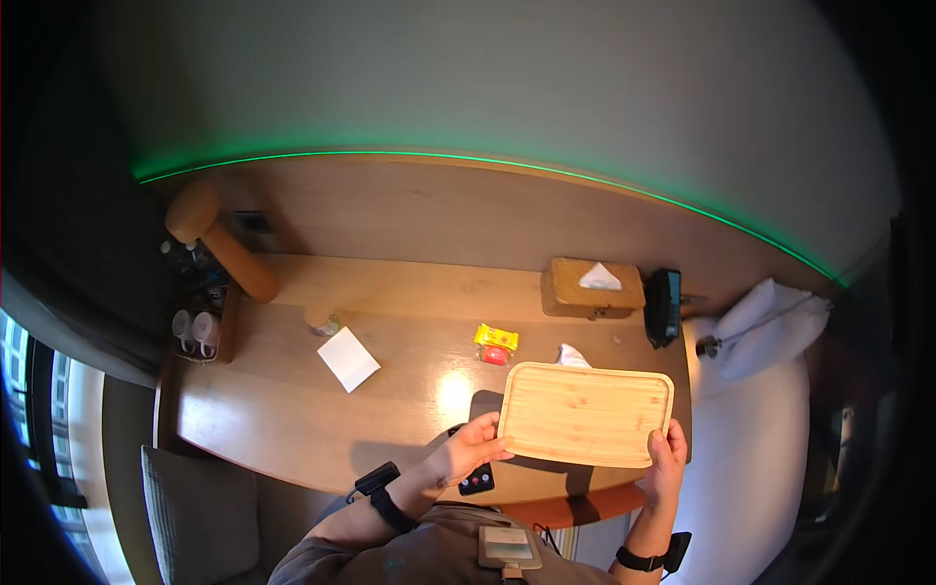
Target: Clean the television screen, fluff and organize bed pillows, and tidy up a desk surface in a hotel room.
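Note:
A rectangular wooden tray (587,413) is held above the right part of the desk. My left hand (475,447) grips its left edge and my right hand (666,450) its lower right corner. Nothing lies on the tray. Just beyond it, a white cloth or tissue (572,356) is partly covered. A yellow wrapped packet (496,337) lies on the desk, touching or close to a red item in clear wrapping (495,355). Farther left are a white sheet or pad (349,360) and a small jar (322,321). A dark phone or remote (476,480) lies partly hidden below my left hand.
A brown tissue box (593,287) and a dark telephone-like device (663,308) stand at the back right. At the left are a wooden lamp (239,262) and a holder with mugs (225,322). A bed (746,439) adjoins the desk's right side.

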`<state>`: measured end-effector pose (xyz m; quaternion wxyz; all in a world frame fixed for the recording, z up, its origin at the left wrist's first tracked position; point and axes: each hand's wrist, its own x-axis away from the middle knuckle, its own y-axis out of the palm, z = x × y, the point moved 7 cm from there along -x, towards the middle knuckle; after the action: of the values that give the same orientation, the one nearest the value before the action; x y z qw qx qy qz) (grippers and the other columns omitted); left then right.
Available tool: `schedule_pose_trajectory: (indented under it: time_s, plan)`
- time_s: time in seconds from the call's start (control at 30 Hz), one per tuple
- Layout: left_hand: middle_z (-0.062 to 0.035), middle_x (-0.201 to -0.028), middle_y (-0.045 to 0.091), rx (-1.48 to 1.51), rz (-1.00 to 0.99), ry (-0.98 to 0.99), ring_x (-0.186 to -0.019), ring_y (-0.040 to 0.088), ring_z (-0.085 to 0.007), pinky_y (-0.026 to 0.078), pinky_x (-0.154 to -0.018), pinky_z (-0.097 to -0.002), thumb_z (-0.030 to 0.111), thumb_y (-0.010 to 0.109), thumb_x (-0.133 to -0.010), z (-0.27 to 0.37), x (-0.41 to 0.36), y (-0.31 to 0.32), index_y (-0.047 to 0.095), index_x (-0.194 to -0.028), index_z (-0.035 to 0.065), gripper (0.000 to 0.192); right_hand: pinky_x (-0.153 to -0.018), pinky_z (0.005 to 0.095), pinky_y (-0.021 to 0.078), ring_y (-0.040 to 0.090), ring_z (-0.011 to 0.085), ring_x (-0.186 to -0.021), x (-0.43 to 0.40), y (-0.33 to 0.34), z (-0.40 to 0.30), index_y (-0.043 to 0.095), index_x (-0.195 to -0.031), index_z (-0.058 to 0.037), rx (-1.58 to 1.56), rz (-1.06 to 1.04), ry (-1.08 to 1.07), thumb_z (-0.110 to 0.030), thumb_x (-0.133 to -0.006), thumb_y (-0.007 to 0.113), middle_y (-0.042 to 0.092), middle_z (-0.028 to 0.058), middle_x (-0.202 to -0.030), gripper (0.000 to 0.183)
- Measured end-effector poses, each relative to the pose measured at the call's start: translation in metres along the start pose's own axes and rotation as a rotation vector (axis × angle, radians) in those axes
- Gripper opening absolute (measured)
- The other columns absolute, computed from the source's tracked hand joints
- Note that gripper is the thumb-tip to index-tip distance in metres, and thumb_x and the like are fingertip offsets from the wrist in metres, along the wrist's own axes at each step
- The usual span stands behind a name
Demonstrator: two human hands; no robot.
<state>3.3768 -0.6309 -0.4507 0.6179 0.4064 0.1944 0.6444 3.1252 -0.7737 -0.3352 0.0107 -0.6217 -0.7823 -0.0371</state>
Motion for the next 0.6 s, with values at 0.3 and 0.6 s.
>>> schedule_pose_trajectory:
  time_s: [0.3, 0.6]
  plan:
    - [-0.0076, -0.126, 0.057, -0.007, -0.112, -0.274, -0.114, 0.056, -0.0156, 0.047, -0.097, -0.0296, 0.007, 0.055, -0.095, -0.069, -0.005, 0.048, 0.037, -0.139, 0.0095, 0.048, -0.058, 0.0178, 0.0274, 0.033, 0.0009, -0.059, 0.082, -0.079, -0.020, 0.054, -0.094, -0.0048, 0.077, 0.172, -0.026, -0.018, -0.085, 0.061, 0.042, -0.0089, -0.069, 0.017]
    - [-0.0072, -0.128, 0.055, 0.001, -0.229, -0.368, -0.116, 0.056, -0.0156, 0.047, -0.098, -0.0295, 0.009, 0.058, -0.093, -0.103, -0.003, 0.087, 0.032, -0.142, 0.0076, 0.055, -0.073, 0.0213, 0.0445, 0.055, 0.0062, -0.076, 0.116, -0.136, -0.003, 0.057, -0.100, -0.0025, -0.056, 0.216, 0.044, -0.017, -0.086, 0.061, 0.061, -0.0003, -0.087, 0.020]
